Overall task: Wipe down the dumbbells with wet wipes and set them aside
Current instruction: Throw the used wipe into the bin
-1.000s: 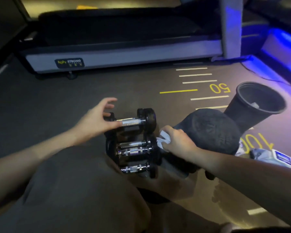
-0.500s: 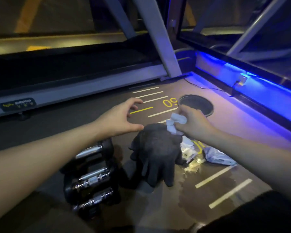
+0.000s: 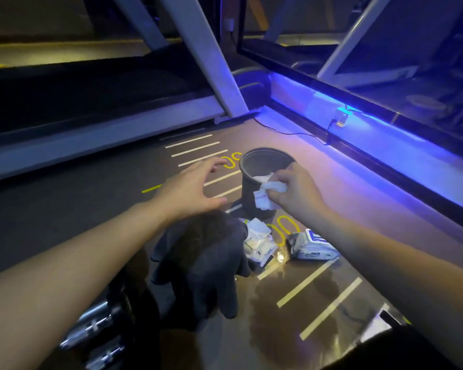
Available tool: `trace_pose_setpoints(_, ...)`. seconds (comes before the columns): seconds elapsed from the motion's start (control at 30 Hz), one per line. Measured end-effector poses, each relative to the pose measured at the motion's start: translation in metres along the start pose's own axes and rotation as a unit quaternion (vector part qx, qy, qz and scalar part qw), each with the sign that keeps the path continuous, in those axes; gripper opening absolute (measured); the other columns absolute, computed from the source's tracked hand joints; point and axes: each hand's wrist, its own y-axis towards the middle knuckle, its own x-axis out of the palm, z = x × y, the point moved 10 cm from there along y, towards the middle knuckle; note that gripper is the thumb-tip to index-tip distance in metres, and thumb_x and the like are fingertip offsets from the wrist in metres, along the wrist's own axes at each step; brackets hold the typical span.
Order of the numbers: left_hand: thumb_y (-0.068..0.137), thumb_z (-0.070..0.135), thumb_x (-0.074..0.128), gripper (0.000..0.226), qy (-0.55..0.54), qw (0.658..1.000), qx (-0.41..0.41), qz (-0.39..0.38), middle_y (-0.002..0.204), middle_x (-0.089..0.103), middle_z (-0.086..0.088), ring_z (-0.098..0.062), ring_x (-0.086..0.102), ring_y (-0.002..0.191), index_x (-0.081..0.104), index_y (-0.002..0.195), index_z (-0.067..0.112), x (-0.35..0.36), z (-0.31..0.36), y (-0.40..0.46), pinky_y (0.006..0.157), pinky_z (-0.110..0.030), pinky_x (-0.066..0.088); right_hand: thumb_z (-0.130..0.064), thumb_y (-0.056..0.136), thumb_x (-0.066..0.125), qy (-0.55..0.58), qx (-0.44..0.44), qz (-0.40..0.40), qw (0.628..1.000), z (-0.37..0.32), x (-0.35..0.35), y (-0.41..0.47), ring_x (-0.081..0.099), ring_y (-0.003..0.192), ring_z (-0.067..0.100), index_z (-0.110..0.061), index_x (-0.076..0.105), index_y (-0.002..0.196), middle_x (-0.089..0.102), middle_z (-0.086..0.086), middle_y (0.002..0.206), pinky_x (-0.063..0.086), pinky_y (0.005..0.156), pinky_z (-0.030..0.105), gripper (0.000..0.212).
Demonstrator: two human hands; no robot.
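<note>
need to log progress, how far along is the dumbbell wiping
Done: hard to judge; white wipes already lie in the black bin, so some wiping seems finished. In hand: the right hand pinches a crumpled used wipe at the bin's rim, apparently to drop it; the left hand hovers open. Left: the dumbbells sit grouped at lower left; none is visibly set aside. The wipe pack lies nearby.

A dim gym floor [image 3: 318, 276] bears white and yellow lines and yellow numerals, with a wet sheen toward 5 o'clock. A treadmill [image 3: 91, 121] spans 9 to 12 o'clock, its grey post [image 3: 206, 54] slanting up. A blue light strip [image 3: 385, 145] glows under a dark ledge at 2 o'clock.
</note>
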Motion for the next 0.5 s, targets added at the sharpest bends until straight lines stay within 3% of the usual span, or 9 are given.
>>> trace_pose_setpoints(0.17,0.075,0.043,0.077,0.073,-0.034,0.999,-0.006,0.004,0.134,0.054,0.004,-0.014,0.055,0.118,0.041,0.138,0.039,0.021,-0.01,0.034,0.101,-0.035,0.046,-0.024,0.07,0.066,-0.001,0.089,-0.002,0.996,0.04,0.01,0.023,0.064,0.076,0.019,-0.033,0.071,0.07,0.066,-0.007,0.07,0.051,0.066,0.032,0.011)
trace_pose_setpoints(0.23,0.077,0.037,0.079,0.073,-0.037,0.999,-0.005,-0.011,0.135,0.054,0.001,-0.015,0.054,0.12,0.042,0.14,0.034,0.037,-0.013,0.045,0.101,-0.033,0.044,-0.028,0.073,0.067,0.004,0.108,0.003,0.994,0.051,0.014,0.031,0.064,0.076,0.018,-0.034,0.072,0.069,0.067,-0.007,0.071,0.05,0.067,0.032,0.009)
trace_pose_setpoints(0.3,0.074,0.044,0.076,0.075,-0.045,0.999,-0.007,-0.014,0.135,0.054,0.002,-0.014,0.054,0.12,0.041,0.14,0.036,0.049,-0.016,0.057,0.102,-0.037,0.045,-0.031,0.074,0.069,0.03,0.13,0.016,0.991,0.061,0.017,0.039,0.065,0.079,0.016,-0.032,0.074,0.072,0.069,-0.006,0.076,0.051,0.069,0.033,0.006)
trace_pose_setpoints(0.43,0.078,0.035,0.078,0.071,-0.081,0.997,-0.016,0.004,0.133,0.054,0.004,-0.009,0.054,0.109,0.044,0.14,0.032,0.065,-0.018,0.083,0.094,-0.028,0.043,-0.024,0.074,0.074,0.134,0.193,0.052,0.971,0.083,0.023,0.047,0.066,0.081,0.013,-0.023,0.078,0.082,0.074,-0.006,0.087,0.049,0.066,0.028,0.009)
trace_pose_setpoints(0.5,0.072,0.045,0.073,0.073,-0.104,0.994,-0.025,0.011,0.131,0.054,0.006,-0.013,0.058,0.109,0.044,0.138,0.035,0.072,-0.021,0.095,0.095,-0.034,0.048,-0.02,0.075,0.074,0.164,0.216,0.065,0.96,0.093,0.025,0.048,0.063,0.074,0.012,-0.022,0.077,0.081,0.071,-0.004,0.081,0.045,0.061,0.025,0.007)
